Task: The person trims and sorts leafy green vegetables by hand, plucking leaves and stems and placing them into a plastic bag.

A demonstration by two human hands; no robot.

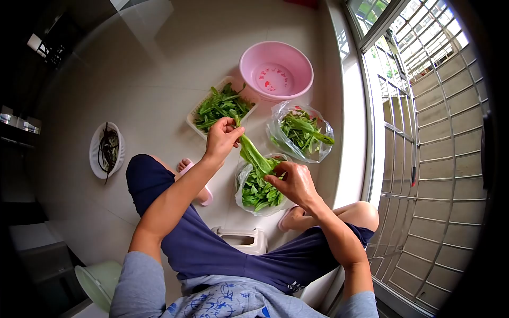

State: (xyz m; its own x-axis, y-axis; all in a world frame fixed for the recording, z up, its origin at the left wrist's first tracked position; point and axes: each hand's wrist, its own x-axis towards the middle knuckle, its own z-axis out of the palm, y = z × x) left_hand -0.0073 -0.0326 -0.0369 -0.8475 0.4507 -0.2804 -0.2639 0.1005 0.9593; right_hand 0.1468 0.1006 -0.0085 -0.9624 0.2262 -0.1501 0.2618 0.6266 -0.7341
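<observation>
A long leafy green vegetable stretches between my two hands. My left hand is closed around its upper, narrower end. At the lower end, the fingers of my right hand are pinched on the leaf. Right below is an open clear plastic bag full of leafy greens. Beyond my left hand lies a rectangular basket with cut greens heaped in it. Another clear plastic bag, holding more greens, sits to the right.
A pink basin with red printing stands at the back. On the left, a white oval basket holds dark, long, thin things. A stool is between my legs, a pale green bucket at lower left. The window grille borders the right.
</observation>
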